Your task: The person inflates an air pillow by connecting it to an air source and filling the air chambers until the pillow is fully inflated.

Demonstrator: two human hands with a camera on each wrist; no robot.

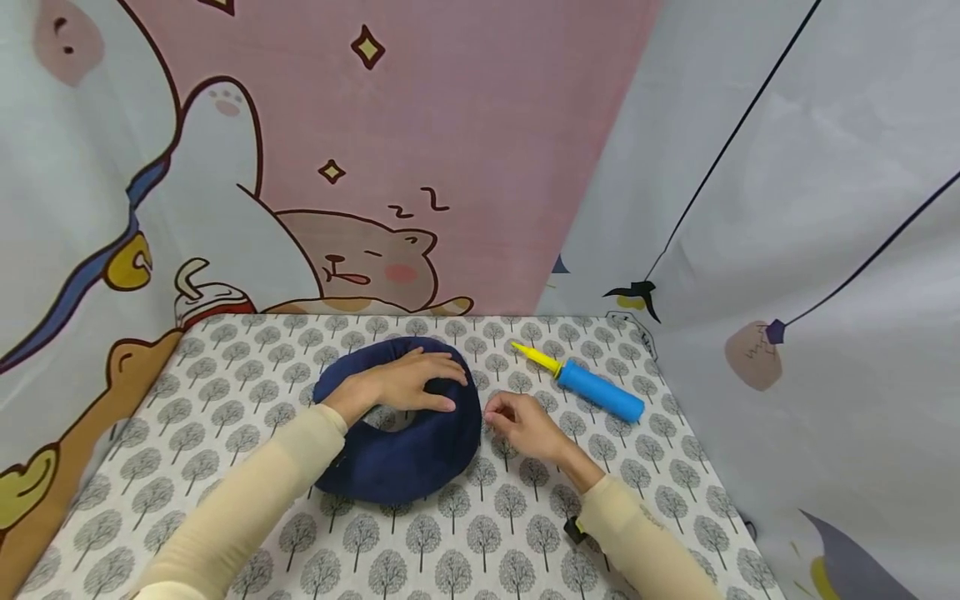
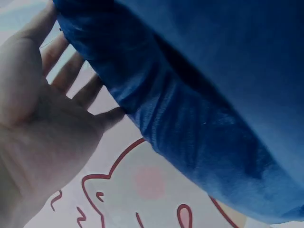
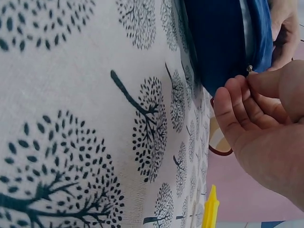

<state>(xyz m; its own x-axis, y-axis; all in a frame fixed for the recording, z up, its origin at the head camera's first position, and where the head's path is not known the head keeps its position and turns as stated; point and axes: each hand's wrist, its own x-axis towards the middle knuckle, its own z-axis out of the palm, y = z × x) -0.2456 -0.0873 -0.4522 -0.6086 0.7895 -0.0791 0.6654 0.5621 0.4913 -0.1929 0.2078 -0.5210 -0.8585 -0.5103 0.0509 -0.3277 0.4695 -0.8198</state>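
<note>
A dark navy U-shaped neck pillow (image 1: 405, 471) lies on the tree-print cloth. My left hand (image 1: 412, 380) reaches over its opening, with fingers spread on the far right part. In the left wrist view the extended fingers (image 2: 71, 71) meet the pillow's edge, their tips hidden behind the fabric. At the pillow's right side, my right hand (image 1: 528, 427) pinches a small metal zipper pull (image 3: 249, 69) between thumb and forefinger. The zipper (image 3: 246, 28) runs along the pillow's outer side in the right wrist view.
A blue hand pump (image 1: 600, 392) with a yellow nozzle (image 1: 536, 357) lies beyond the right hand. Beside the right forearm is a small black object (image 1: 575, 530). Cartoon-printed fabric walls (image 1: 480, 150) border the cloth-covered table (image 1: 300, 533) at the back and sides.
</note>
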